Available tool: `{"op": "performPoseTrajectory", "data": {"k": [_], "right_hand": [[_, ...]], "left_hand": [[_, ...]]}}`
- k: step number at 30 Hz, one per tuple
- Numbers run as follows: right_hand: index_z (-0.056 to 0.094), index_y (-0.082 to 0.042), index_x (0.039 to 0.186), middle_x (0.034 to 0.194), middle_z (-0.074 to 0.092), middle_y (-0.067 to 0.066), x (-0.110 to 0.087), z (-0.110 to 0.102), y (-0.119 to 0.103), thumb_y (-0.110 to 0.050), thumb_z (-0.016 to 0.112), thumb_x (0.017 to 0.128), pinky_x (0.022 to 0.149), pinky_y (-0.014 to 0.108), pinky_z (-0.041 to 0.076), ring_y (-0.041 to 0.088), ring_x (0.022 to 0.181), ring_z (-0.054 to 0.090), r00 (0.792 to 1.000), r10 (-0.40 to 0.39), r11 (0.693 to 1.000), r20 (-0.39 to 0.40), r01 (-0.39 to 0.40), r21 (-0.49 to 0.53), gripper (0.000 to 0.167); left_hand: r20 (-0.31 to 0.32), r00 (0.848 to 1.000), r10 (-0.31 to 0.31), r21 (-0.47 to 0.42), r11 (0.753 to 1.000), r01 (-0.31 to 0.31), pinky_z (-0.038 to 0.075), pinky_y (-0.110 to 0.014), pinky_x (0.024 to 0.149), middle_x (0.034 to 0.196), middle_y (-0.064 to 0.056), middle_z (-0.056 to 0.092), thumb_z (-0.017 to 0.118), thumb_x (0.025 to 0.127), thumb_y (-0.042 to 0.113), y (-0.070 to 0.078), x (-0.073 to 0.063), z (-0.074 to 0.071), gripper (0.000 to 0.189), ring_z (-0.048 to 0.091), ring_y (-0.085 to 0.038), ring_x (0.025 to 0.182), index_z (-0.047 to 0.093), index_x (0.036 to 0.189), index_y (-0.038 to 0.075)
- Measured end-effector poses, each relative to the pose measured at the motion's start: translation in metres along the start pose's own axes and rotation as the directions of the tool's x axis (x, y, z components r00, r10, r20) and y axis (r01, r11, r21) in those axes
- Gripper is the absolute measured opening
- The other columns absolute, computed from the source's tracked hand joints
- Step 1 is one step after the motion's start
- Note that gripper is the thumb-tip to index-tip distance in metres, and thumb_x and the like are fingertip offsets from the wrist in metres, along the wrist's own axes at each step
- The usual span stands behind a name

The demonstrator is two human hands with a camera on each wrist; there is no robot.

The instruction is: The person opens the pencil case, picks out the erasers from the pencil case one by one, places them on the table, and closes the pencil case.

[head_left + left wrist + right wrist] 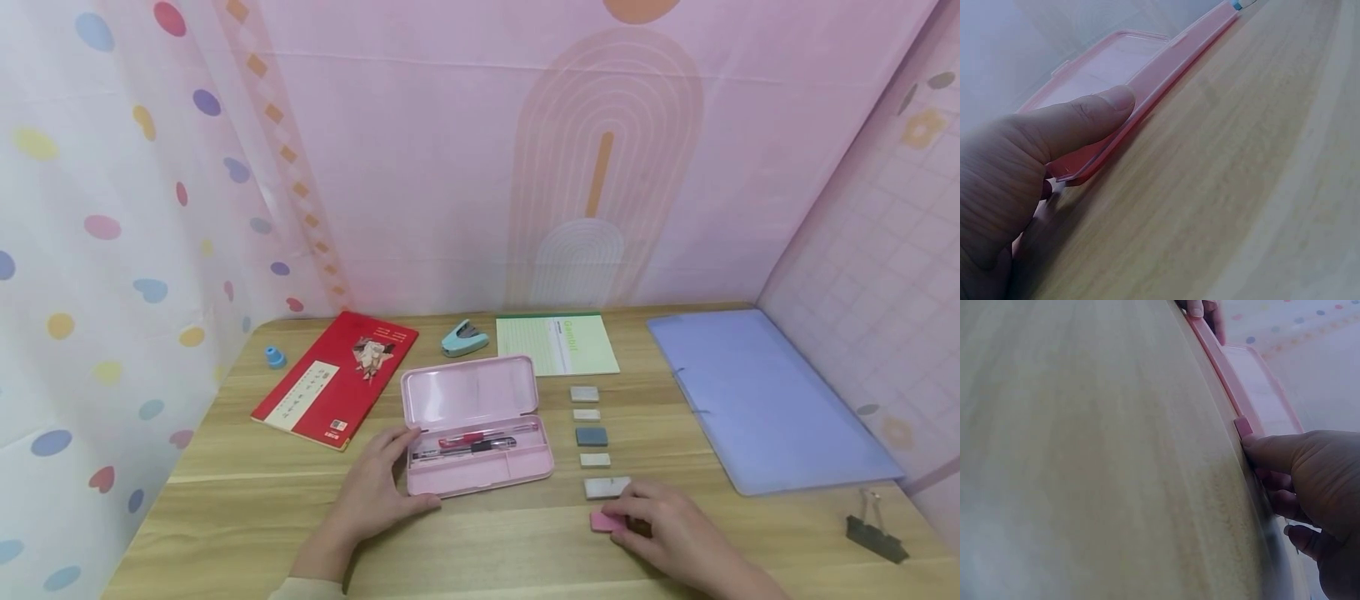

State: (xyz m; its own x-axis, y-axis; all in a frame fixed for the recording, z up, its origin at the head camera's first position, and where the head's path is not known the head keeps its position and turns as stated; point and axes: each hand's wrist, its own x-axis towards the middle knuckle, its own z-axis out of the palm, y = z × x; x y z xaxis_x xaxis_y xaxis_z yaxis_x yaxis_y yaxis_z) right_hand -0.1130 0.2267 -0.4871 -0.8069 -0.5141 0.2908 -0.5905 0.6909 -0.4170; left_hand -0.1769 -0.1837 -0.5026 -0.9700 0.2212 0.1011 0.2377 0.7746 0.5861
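An open pink pencil case point(480, 482) lies on the table with its lid raised at the back. A red pen point(472, 437) and a black pen point(465, 450) lie in it. My left hand point(375, 487) holds the case at its left end, thumb along the front wall point(1166, 78) and fingers at the left side. My right hand point(667, 529) pinches a pink eraser point(604, 522) at the table top, its thumb visible on the eraser point(1243, 427) in the right wrist view. Behind it, a column holds white erasers point(595, 460) and a blue-grey eraser point(592, 437).
A red booklet point(337, 379), blue sharpener point(275, 357), teal stapler point(465, 339) and green notepad point(557, 343) lie along the back. To the right are a blue folder point(772, 400) and a black binder clip point(876, 536). Curtains point(412, 167) stand behind the table.
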Motion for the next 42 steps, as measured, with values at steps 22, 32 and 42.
{"op": "performPoseTrajectory", "data": {"k": [22, 32, 42], "right_hand": [[0.061, -0.011, 0.126, 0.113, 0.066, 0.008, 0.105, -0.035, -0.007, -0.024, 0.074, 0.085, 0.088, 0.036, 0.052, 0.015, 0.1, 0.062, 0.975, 0.2, 0.889, 0.092, -0.22, 0.402, 0.045], [0.045, -0.017, 0.141, 0.119, 0.058, 0.002, 0.17, 0.014, -0.008, -0.03, 0.075, 0.085, 0.087, 0.039, 0.053, 0.021, 0.107, 0.058, 0.866, 0.44, 0.783, 0.238, -0.499, 0.371, 0.065], [0.045, -0.008, 0.14, 0.11, 0.061, 0.008, 0.169, 0.02, -0.003, -0.025, 0.071, 0.088, 0.074, 0.033, 0.056, 0.019, 0.089, 0.06, 0.81, 0.547, 0.702, 0.209, -0.58, 0.413, 0.061]], "left_hand": [[-0.029, 0.998, -0.06, -0.117, 0.991, 0.056, 0.047, -0.048, 0.096, 0.138, 0.002, 0.044, 0.081, 0.059, 0.065, -0.005, 0.002, -0.014, 0.109, 0.045, -0.021, 0.123, 0.034, 0.149, 0.024], [0.16, 0.924, -0.348, -0.4, 0.833, 0.383, 0.052, -0.044, 0.089, 0.136, -0.012, 0.044, 0.063, 0.087, 0.053, 0.01, 0.036, -0.036, 0.088, 0.051, -0.03, 0.115, 0.019, 0.153, 0.015], [0.295, 0.871, -0.392, -0.533, 0.69, 0.491, 0.055, -0.036, 0.081, 0.129, -0.011, 0.048, 0.064, 0.087, 0.051, 0.03, 0.042, -0.039, 0.079, 0.056, -0.026, 0.104, 0.028, 0.15, 0.02]]}}
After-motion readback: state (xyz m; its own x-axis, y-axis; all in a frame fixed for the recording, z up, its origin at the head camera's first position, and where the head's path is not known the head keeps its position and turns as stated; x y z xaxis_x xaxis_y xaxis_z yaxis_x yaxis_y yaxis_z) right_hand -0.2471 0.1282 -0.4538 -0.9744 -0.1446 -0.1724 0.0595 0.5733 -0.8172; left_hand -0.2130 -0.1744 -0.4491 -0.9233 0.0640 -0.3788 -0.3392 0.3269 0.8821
